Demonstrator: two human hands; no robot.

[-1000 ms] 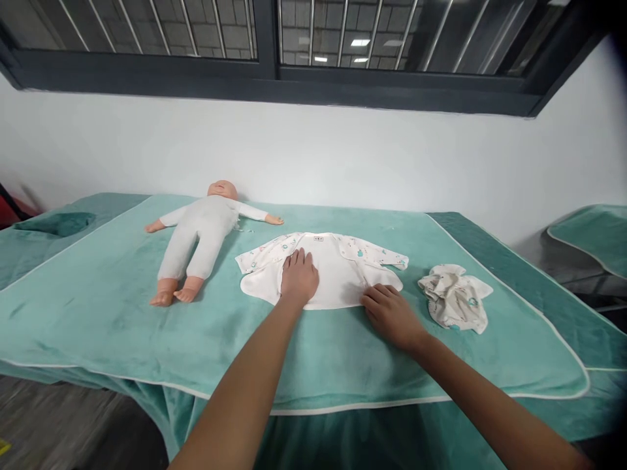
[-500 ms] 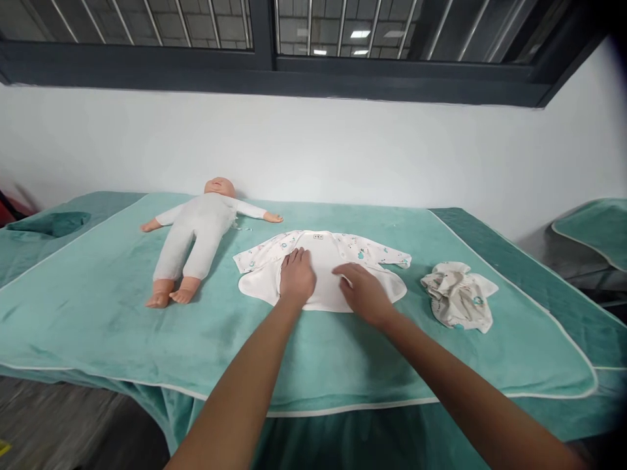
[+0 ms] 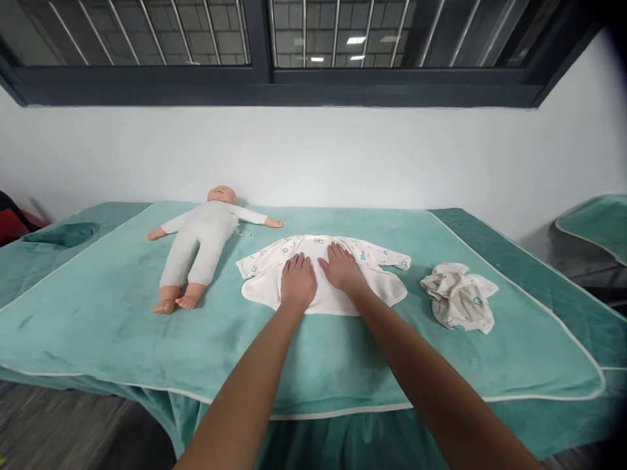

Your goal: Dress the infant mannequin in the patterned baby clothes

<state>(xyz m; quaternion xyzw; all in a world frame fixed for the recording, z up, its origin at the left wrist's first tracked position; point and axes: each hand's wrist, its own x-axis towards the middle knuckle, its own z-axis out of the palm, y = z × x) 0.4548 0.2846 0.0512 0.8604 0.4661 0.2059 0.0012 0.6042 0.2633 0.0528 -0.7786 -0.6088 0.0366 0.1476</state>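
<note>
A white baby shirt (image 3: 321, 297) with small printed figures on its sleeves lies opened out on the green cover, its collar label toward the wall. My left hand (image 3: 298, 281) rests flat on the left half of the shirt, fingers stretched toward the collar. Beside it, my right hand (image 3: 343, 266) lies flat on the shirt just right of the middle, its fingers out and the thumb apart. Neither hand grips the cloth. Parts of the shirt are hidden under both hands.
A baby doll (image 3: 203, 232) with a white cloth body lies on its back to the left. On the right is a crumpled printed baby garment (image 3: 460, 297). The green cover (image 3: 98, 333) drapes over the front edge. Behind stand a white wall (image 3: 313, 156) and a barred window (image 3: 264, 85).
My right hand has come down flat onto the shirt and shifted left and away from me, toward the collar. The left hand stays on the shirt. The view has tilted up slightly.
</note>
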